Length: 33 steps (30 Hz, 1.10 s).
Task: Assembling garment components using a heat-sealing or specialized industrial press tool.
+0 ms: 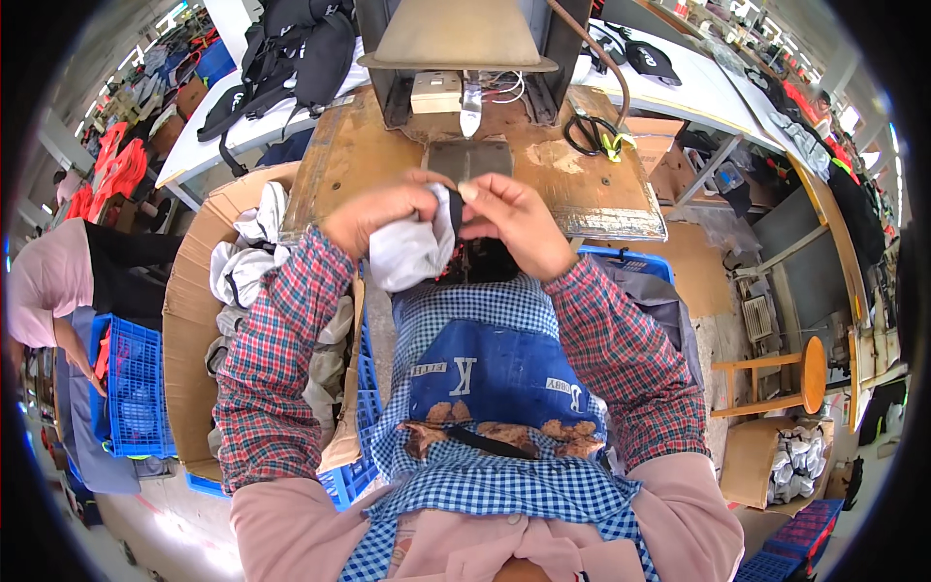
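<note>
A: Where is the white and black cloth piece (pixel 412 247) held?

B: Just before the worn bench (pixel 369 155), pinched at its upper edge by both hands: left hand (pixel 380 211) closed on it, right hand (pixel 514 221) gripping the dark edge.

A: How is it judged to handle?

B: Soft, light, limp; best taken at the edge. A machine (pixel 461 58), scissors (pixel 587 134) and a cardboard box (pixel 189 291) crowd around.
</note>
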### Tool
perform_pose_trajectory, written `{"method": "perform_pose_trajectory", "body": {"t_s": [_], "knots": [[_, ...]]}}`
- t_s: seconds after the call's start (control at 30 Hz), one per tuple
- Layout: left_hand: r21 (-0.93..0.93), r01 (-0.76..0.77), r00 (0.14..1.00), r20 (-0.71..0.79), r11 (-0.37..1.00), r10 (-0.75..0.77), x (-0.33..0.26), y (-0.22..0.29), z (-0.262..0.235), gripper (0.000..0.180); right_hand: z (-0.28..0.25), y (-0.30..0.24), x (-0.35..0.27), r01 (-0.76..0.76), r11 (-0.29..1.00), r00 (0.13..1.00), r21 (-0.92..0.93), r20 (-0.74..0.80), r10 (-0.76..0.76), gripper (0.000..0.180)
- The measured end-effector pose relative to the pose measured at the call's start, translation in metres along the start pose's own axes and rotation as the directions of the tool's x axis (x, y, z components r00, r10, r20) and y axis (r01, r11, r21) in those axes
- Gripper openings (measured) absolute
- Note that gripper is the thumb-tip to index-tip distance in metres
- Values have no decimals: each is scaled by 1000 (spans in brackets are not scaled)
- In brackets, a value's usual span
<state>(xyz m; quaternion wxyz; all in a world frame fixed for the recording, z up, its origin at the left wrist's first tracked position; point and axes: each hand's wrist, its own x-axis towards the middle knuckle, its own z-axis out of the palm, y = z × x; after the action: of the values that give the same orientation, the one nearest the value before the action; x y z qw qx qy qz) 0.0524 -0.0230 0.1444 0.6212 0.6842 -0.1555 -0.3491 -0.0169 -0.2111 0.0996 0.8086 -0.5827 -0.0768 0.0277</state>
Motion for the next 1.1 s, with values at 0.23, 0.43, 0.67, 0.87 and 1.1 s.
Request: {"method": "perform_pose_trajectory", "body": {"t_s": [0.23, 0.43, 0.67, 0.87, 1.1], "knots": [[-64, 74, 978, 198, 995, -60, -28, -12, -4, 49, 28, 1, -33, -27, 995, 998, 99, 63, 21, 19], [137, -125, 981, 162, 983, 102, -45, -9, 1, 43, 42, 2, -39, 37, 998, 998, 58, -46, -34, 12], [827, -464, 655, 78, 319, 752, -86, -25, 59, 41, 34, 18, -49, -13, 998, 999, 59, -40, 15, 13], [826, -367, 708, -49, 427, 704, -91, -36, 53, 32, 39, 3, -60, -24, 999, 1000, -24, 5, 24, 13], [679, -606, 711, 228, 415, 665, -71, -18, 26, 20, 19, -12, -55, -116, 984, 984, -133, 122, 132, 17]]}}
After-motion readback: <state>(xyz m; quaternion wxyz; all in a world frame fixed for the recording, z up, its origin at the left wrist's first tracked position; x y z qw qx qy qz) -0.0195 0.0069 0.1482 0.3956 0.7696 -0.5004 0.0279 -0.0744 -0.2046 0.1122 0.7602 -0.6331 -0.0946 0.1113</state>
